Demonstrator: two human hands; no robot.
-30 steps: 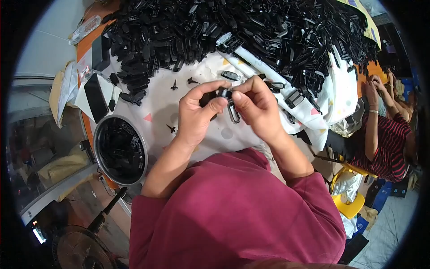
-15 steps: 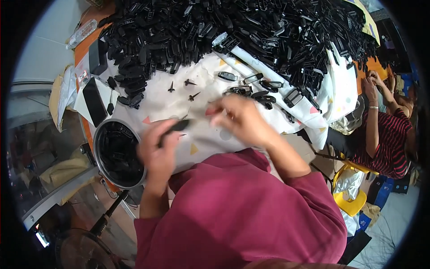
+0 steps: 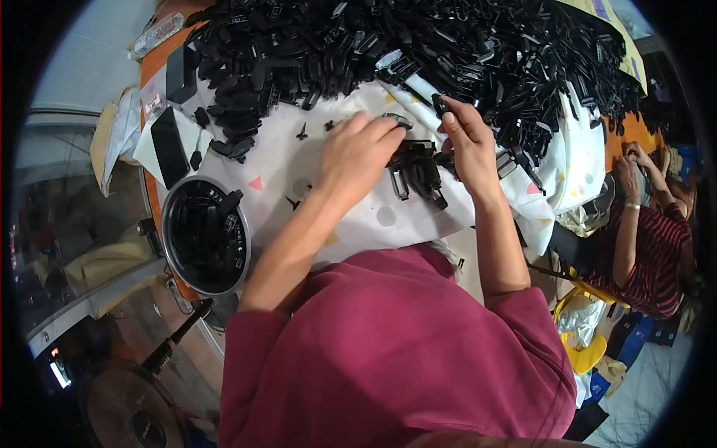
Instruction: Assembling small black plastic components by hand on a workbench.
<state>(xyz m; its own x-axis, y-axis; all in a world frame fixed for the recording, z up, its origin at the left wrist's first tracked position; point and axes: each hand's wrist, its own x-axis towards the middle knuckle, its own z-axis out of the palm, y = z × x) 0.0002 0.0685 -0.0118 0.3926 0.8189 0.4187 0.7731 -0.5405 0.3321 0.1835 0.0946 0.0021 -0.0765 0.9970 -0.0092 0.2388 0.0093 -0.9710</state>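
Observation:
My left hand (image 3: 357,157) reaches over the cloth with its fingers stretched out, close to an oval black plastic frame (image 3: 398,119). Its thumb is mostly hidden. Thumb and fingers of my right hand (image 3: 472,145) pinch a small black plastic part (image 3: 439,103) at the edge of the big heap. Between the hands lies a loose cluster of black rectangular plastic frames (image 3: 417,172). A small black pointed piece (image 3: 302,131) stands on the cloth beyond my left forearm, and another dark piece (image 3: 293,202) lies partly behind that arm.
A huge heap of black plastic parts (image 3: 299,52) fills the far side. On the left stand a round bowl (image 3: 245,257) of black parts, a phone (image 3: 170,149) and a clear plastic bottle (image 3: 157,35). A co-worker's hands (image 3: 629,160) are at the right.
The oblong black part has left my left hand, which moved right and farther out. My right hand moved right and now pinches a small part. The frame cluster shifted toward me.

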